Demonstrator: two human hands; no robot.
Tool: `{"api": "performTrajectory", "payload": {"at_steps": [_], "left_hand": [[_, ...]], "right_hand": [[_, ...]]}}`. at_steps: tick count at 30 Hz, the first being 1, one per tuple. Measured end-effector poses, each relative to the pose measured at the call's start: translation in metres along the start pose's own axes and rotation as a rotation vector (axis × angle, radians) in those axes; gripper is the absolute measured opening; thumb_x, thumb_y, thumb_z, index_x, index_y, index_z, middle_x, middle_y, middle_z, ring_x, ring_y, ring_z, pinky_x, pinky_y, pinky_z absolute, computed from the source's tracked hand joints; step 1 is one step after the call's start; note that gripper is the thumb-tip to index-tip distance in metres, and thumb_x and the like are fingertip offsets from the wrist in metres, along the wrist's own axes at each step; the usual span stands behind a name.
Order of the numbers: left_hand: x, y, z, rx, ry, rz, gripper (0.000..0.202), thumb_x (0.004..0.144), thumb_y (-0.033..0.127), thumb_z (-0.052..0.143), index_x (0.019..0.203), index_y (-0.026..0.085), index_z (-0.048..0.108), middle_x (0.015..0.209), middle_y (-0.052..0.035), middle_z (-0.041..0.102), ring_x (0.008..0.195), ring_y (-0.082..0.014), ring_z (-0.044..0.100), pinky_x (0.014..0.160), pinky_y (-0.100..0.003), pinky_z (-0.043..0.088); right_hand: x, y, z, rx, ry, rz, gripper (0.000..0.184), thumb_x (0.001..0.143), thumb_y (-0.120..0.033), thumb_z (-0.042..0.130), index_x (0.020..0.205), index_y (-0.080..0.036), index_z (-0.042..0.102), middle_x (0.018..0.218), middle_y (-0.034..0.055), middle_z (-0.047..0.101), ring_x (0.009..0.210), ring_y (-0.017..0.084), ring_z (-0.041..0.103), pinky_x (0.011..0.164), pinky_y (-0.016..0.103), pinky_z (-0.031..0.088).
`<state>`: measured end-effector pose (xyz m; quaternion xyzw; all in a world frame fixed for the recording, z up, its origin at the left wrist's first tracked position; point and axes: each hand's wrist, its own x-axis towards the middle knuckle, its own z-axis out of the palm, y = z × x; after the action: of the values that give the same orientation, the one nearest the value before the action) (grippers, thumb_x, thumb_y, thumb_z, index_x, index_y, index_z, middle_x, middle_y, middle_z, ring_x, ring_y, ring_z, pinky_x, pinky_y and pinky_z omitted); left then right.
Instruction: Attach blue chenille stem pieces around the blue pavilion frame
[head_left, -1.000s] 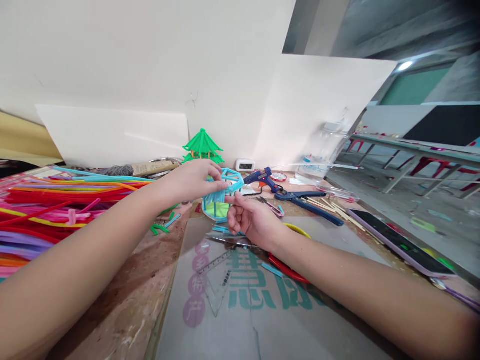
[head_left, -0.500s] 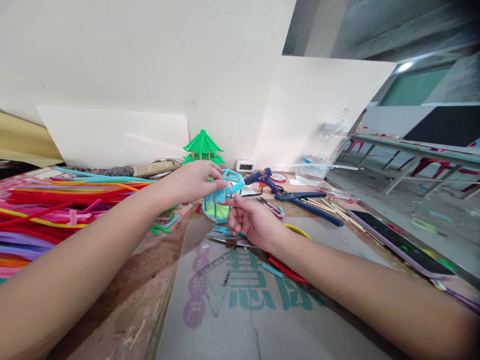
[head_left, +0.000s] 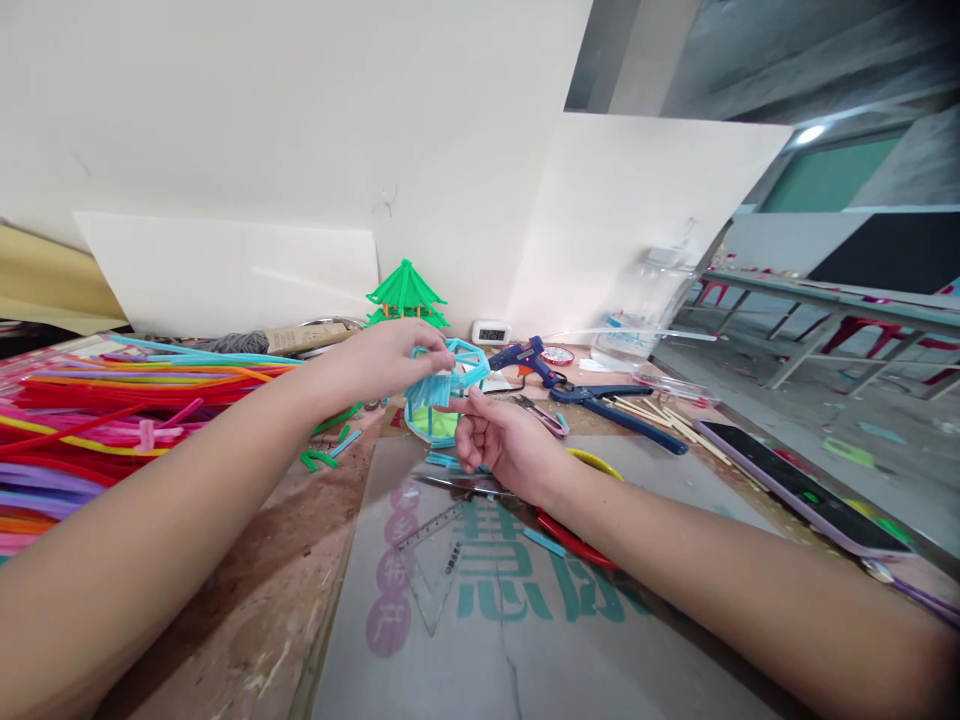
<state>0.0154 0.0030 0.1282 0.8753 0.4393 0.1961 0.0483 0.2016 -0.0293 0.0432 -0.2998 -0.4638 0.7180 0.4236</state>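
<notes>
My left hand reaches in from the left and pinches a light-blue pipe-cleaner structure by its upper left side. My right hand is below and to its right, with thumb and index finger at the lower edge and the other fingers curled into the palm. The structure has an open frame on the right and closely set strips on the left. Behind and under it is a round base with a lime-green floor and blue posts. My left fingers partly hide the strips.
Colourful pipe cleaners are heaped at left. A green tiered roof stands behind. Toward the right are a glue gun, blue pliers, wooden sticks and a phone. Scissors and a set square lie below my hands.
My left fingertips have shifted slightly and the blue strips under them sit at a slightly different tilt. My right hand stays almost still.
</notes>
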Motion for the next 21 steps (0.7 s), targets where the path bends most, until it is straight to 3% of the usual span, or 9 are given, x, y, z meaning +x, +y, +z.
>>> {"api": "performTrajectory", "payload": {"at_steps": [3,7,10,15,21], "left_hand": [[-0.003,-0.011,-0.013,-0.006,-0.022,0.057,0.044,0.094,0.046,0.039,0.116,0.02,0.067,0.129,-0.0048,0.062,0.121,-0.0219,0.053,0.105,-0.033,0.038],[-0.005,-0.022,-0.018,0.051,-0.127,0.127,0.04,0.094,0.044,0.042,0.108,0.021,0.071,0.135,-0.0064,0.056,0.125,-0.0227,0.049,0.107,-0.035,0.036],[-0.005,-0.018,-0.013,0.044,-0.107,0.144,0.038,0.091,0.046,0.047,0.095,0.017,0.072,0.128,-0.0093,0.059,0.117,-0.0236,0.054,0.101,-0.034,0.042],[-0.005,-0.007,-0.006,0.036,-0.043,0.148,0.039,0.088,0.049,0.05,0.083,0.016,0.07,0.118,-0.0102,0.062,0.108,-0.0246,0.058,0.095,-0.036,0.045],[-0.005,-0.007,-0.006,-0.001,-0.054,0.141,0.04,0.09,0.048,0.048,0.091,0.016,0.072,0.122,-0.0095,0.061,0.114,-0.0246,0.056,0.096,-0.034,0.044]], "right_hand": [[0.002,0.002,-0.002,-0.018,0.042,-0.009,0.037,0.093,-0.042,0.053,0.094,-0.01,0.07,0.054,0.0011,0.062,0.042,0.01,0.05,0.046,0.023,0.041],[0.004,0.007,-0.004,-0.136,-0.028,-0.024,0.047,0.095,-0.048,0.046,0.095,-0.009,0.072,0.056,0.0033,0.064,0.043,0.011,0.051,0.047,0.023,0.041],[0.004,0.008,-0.004,-0.177,-0.084,-0.019,0.054,0.093,-0.058,0.044,0.094,-0.011,0.071,0.055,0.0031,0.063,0.043,0.01,0.049,0.046,0.023,0.039],[0.003,0.004,-0.003,-0.042,-0.101,-0.002,0.059,0.088,-0.07,0.041,0.076,-0.017,0.062,0.051,0.0016,0.06,0.042,0.011,0.044,0.047,0.023,0.039],[0.002,0.001,-0.004,0.042,-0.122,0.041,0.064,0.092,-0.069,0.027,0.07,-0.017,0.057,0.051,0.0044,0.062,0.04,0.012,0.044,0.047,0.025,0.04]]}}
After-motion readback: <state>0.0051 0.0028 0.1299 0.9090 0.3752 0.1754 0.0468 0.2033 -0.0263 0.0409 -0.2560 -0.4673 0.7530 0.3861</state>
